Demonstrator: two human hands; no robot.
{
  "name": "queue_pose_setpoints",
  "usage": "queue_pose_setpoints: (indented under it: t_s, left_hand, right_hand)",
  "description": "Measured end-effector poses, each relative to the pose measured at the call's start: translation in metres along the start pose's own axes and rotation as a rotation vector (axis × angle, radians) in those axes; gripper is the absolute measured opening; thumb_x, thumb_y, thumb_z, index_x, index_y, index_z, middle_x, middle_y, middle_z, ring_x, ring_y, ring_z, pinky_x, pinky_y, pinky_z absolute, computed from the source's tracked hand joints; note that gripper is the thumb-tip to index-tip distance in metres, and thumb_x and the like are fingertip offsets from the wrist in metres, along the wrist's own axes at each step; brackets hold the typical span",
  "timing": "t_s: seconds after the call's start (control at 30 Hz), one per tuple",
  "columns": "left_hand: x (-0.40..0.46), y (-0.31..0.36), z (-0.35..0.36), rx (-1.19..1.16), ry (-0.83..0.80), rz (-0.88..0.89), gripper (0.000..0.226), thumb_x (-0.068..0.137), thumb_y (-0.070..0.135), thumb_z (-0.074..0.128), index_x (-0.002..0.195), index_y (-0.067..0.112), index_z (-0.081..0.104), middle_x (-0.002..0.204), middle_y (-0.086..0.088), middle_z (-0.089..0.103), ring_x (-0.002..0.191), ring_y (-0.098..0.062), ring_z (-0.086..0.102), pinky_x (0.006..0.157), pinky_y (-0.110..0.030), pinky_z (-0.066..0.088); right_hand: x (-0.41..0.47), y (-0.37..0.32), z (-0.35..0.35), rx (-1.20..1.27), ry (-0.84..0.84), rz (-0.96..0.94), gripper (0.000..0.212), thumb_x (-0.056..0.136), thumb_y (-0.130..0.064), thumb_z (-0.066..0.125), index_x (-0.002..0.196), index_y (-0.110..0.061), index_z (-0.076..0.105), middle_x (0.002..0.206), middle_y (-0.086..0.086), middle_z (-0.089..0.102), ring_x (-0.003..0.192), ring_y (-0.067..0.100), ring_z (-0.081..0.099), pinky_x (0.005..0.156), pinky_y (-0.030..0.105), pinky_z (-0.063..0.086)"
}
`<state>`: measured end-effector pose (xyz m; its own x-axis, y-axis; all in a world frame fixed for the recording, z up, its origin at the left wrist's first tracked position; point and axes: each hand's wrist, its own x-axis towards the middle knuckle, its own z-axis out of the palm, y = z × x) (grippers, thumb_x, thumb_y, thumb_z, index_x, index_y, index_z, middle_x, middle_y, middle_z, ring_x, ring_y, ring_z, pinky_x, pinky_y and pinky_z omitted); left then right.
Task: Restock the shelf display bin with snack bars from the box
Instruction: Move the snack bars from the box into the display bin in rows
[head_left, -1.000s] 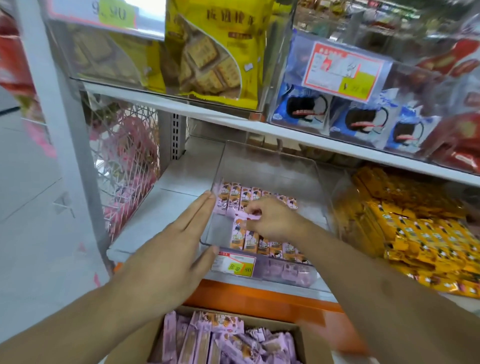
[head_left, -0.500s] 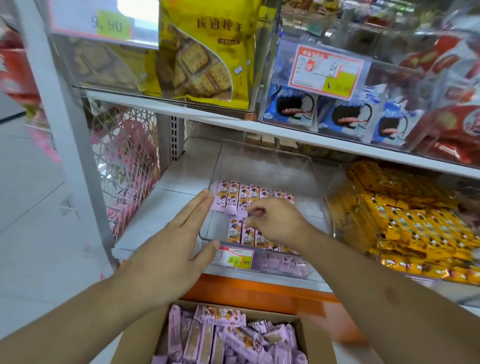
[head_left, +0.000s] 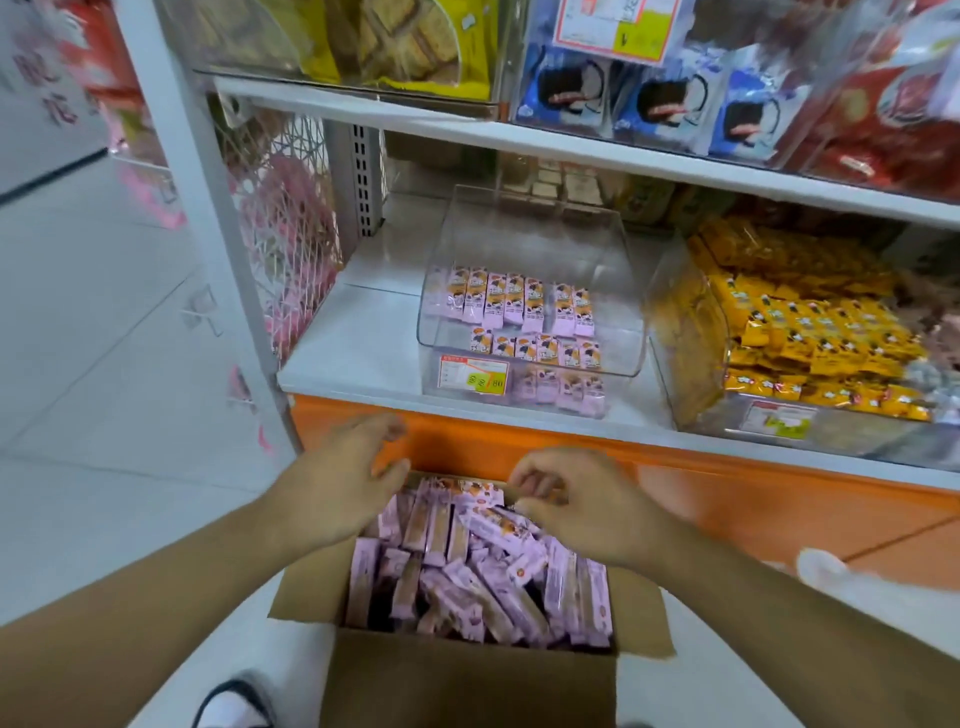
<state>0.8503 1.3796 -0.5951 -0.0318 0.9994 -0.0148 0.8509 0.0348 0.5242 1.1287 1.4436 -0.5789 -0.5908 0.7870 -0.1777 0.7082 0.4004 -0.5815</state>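
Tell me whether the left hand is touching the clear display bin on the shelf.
Apart. The head view shows the left hand down over the cardboard box, with the orange shelf base visible between it and the clear display bin above.

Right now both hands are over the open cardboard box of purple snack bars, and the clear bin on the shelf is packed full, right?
Not quite. The head view shows the clear bin only partly filled, its rear bare. Both hands, left hand and right hand, are over the cardboard box of purple snack bars.
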Motion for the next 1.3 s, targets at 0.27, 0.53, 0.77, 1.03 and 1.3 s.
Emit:
queue_pose_setpoints:
  t_s: [0.27, 0.53, 0.77, 1.03, 1.3]
  left_hand:
    - [-0.004, -0.058, 0.075, 0.096, -0.292, -0.021, 0.05, 0.09, 0.034, 0.075, 0.139, 0.03, 0.063, 0.142, 0.01, 0.058, 0.126, -0.007, 0.055, 0.103, -0.005, 0.032]
    - [0.01, -0.085, 0.124, 0.181, -0.214, -0.074, 0.052, 0.081, 0.039, 0.083, 0.13, 0.039, 0.067, 0.139, 0.019, 0.055, 0.127, -0.008, 0.053, 0.111, -0.032, 0.046]
    - [0.004, -0.076, 0.117, 0.047, -0.171, -0.12, 0.03, 0.089, 0.027, 0.077, 0.118, 0.036, 0.072, 0.125, 0.02, 0.06, 0.113, -0.005, 0.058, 0.099, -0.026, 0.051]
    - [0.007, -0.024, 0.046, -0.336, -0.166, -0.164, 0.006, 0.096, 0.037, 0.071, 0.101, 0.034, 0.072, 0.093, 0.014, 0.075, 0.086, -0.007, 0.07, 0.09, -0.033, 0.058]
    - [-0.014, 0.094, -0.058, -0.879, -0.104, -0.187, 0.031, 0.098, 0.041, 0.066, 0.098, 0.01, 0.069, 0.081, -0.017, 0.076, 0.073, -0.031, 0.07, 0.067, -0.036, 0.051]
  right_hand:
    - [0.006, 0.08, 0.1, -0.307, -0.2, 0.018, 0.04, 0.093, -0.027, 0.069, 0.131, -0.036, 0.066, 0.136, -0.013, 0.057, 0.132, 0.013, 0.044, 0.113, 0.037, 0.041]
    - [0.01, 0.104, 0.13, -0.441, -0.119, -0.046, 0.038, 0.09, -0.029, 0.074, 0.126, -0.036, 0.069, 0.125, -0.015, 0.055, 0.121, 0.013, 0.044, 0.098, 0.033, 0.048]
    - [0.017, 0.073, 0.102, -0.076, -0.039, 0.095, 0.036, 0.09, -0.036, 0.079, 0.125, -0.03, 0.073, 0.12, -0.021, 0.053, 0.117, 0.004, 0.049, 0.104, 0.027, 0.045]
    - [0.004, 0.005, 0.009, 0.33, 0.009, 0.182, 0.034, 0.096, -0.029, 0.075, 0.072, -0.016, 0.056, 0.067, -0.005, 0.047, 0.063, 0.006, 0.048, 0.07, 0.031, 0.041]
    - [-0.042, -0.052, -0.072, 0.596, 0.123, 0.066, 0.028, 0.099, -0.032, 0.072, 0.094, -0.004, 0.071, 0.085, 0.008, 0.07, 0.077, 0.014, 0.064, 0.077, 0.028, 0.051]
